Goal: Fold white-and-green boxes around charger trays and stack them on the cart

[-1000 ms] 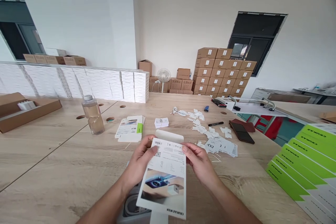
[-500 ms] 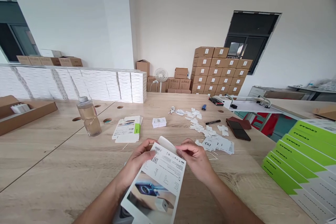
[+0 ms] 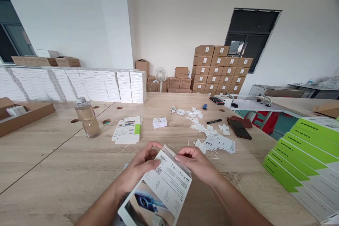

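So compared with a second ago, the carton [image 3: 169, 183] has swung round so its bottom end points further left, and the right hand [image 3: 194, 162] has gone from the carton's corner to the end flap [image 3: 169, 152], which now sits bent instead of sticking straight up. Carton's in mid-air over the near edge of the tabletop [image 3: 66, 176], right in front of the person, printed side up. Left hand [image 3: 144, 162] has it clamped along the left edge, thumb on the print, fingers round the back; right hand is curled with thumb and fingertip pinching the flap. Looks to me like the step is working that flap. My two cents: keep the left grip firm but don't squash the walls, run the right fingertips right along the crease so it bends evenly, and make sure no side tab snags under it. Stuff I can't make out: the right fingers cover part of the flap, so no idea how far it's tucked. The carton's inside and underside are hidden, its bottom corner runs off the frame, and most of the left fingers are behind it.
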Motion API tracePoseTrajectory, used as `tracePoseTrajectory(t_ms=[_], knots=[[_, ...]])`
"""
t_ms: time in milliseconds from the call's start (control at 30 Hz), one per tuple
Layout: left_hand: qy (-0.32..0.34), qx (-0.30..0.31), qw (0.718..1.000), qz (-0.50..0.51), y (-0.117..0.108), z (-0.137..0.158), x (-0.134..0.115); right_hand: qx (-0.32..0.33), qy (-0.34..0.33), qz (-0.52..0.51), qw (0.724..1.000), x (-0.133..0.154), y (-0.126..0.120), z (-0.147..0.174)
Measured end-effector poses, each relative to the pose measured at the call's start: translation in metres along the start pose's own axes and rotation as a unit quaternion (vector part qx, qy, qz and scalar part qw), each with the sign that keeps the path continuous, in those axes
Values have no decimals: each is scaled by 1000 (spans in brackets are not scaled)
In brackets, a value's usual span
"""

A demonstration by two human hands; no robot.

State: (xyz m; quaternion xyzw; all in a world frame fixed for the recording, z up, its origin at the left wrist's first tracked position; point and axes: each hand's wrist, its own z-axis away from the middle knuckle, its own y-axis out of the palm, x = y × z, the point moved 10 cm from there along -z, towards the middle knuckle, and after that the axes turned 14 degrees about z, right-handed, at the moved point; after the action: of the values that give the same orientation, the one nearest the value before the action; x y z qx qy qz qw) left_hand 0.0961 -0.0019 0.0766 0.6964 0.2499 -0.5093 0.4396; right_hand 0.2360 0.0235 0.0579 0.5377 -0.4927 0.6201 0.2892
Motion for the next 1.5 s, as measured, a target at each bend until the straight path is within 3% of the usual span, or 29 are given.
tracePoseTrajectory(t_ms=[200,467,600,767,900,1067,1233,1500], knots=[[6,-29,999,-21,-7,0,1,-30,-78,130,988,24,-2,7],[-4,-29,1000,2,-8,0,7,-16,-50,97,994,17,0,6],[-3,-38,999,-19,-10,0,7,-40,-74,133,988,24,-1,8],[-16,-32,999,38,-8,1,9,-21,-88,120,989,32,1,11],[-3,-42,995,86,-6,-1,0,-12,-68,62,996,31,-1,10],[46,-107,989,93,-21,-3,-12,-16,36,-132,990,5,-1,6],[52,-119,986,106,-29,-5,-8,-8,-8,-103,995,14,-1,6],[63,-112,984,122,-27,-4,-9,22,8,-145,989,12,5,7]])
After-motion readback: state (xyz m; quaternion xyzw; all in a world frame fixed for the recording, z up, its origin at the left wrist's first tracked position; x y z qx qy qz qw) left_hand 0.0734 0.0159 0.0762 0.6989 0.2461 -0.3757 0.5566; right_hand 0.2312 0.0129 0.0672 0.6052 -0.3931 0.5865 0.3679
